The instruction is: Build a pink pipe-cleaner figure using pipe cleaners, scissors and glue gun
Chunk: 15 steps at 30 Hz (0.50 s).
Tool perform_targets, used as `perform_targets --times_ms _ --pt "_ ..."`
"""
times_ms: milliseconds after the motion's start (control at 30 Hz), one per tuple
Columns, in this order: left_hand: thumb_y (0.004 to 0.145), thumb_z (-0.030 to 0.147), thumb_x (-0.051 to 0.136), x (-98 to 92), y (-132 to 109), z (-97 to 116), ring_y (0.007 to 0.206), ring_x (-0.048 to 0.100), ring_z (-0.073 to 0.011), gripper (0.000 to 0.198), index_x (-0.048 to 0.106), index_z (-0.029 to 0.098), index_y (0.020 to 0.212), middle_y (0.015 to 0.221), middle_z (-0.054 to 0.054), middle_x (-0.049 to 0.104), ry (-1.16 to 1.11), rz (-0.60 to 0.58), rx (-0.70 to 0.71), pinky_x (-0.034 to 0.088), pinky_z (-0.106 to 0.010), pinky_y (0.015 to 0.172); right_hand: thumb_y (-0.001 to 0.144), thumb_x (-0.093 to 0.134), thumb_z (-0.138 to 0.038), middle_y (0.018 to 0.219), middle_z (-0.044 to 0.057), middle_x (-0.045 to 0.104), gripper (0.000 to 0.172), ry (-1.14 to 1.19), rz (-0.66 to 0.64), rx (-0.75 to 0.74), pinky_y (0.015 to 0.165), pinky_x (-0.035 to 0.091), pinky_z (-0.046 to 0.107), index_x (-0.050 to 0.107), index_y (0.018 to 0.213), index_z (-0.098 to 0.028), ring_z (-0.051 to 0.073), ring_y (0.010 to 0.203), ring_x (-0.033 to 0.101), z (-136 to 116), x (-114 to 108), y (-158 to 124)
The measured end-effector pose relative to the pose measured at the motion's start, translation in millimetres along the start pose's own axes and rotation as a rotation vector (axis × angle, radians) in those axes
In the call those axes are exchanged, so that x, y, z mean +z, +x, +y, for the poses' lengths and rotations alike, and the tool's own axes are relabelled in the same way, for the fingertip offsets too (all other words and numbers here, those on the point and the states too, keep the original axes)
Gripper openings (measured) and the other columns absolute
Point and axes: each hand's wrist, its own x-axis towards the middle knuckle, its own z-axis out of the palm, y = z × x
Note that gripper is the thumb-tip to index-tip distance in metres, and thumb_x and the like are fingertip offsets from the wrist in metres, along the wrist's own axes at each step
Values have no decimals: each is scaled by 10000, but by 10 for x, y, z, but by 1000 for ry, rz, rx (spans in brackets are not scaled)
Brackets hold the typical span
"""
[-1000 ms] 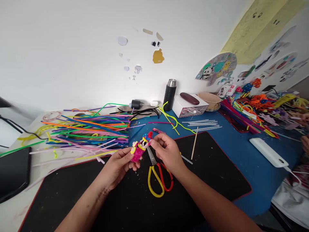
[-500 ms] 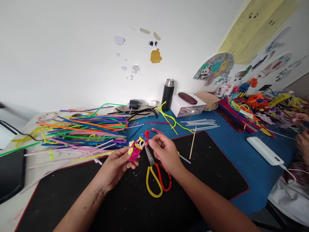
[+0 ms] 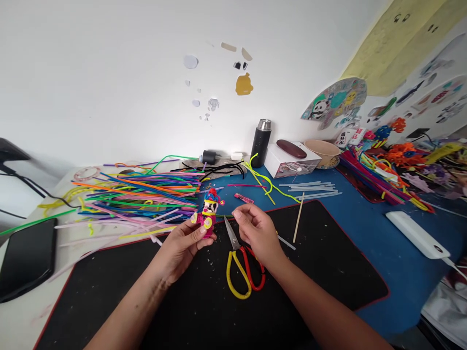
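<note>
My left hand (image 3: 188, 245) grips a small pipe-cleaner doll (image 3: 207, 218) by its lower body. The doll is upright, with a magenta body, a white and black face, yellow trim and a blue and red hat. To its right, my right hand (image 3: 257, 231) is apart from it, thumb and fingertips pinched together. Whatever lies between those fingertips, if anything, is too small to make out. Scissors (image 3: 235, 243) with one yellow and one red handle lie on the black mat (image 3: 321, 262), the red handle partly behind my right hand.
Many coloured pipe cleaners (image 3: 142, 192) lie at the left, beside a black phone-like slab (image 3: 27, 257). Along the wall stand a black thermos (image 3: 261, 145), a white box (image 3: 292, 161) and a bowl (image 3: 323, 150). A wooden stick (image 3: 298, 218) and glue sticks (image 3: 310, 188) lie right.
My right hand has drawn away from the doll's head to the right. The doll has turned more upright, its face now towards me. The view has shifted slightly left.
</note>
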Motion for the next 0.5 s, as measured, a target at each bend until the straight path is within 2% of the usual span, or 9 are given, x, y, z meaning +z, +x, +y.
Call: perform_targets --times_ms 367,500 --pt "575 308 1085 42 -65 5 732 779 -162 417 835 151 870 837 -38 799 91 -56 26 669 -213 681 863 810 -650 567 -112 381 489 50 -38 11 432 200 242 691 1060 -219 81 452 275 14 32 13" --pt "599 326 1076 41 -64 -5 718 760 -151 407 836 150 877 821 -37 790 130 -99 32 660 -216 682 873 806 -632 571 -105 390 493 23 -57 19 442 204 248 705 1134 -226 90 463 296 46 53 9"
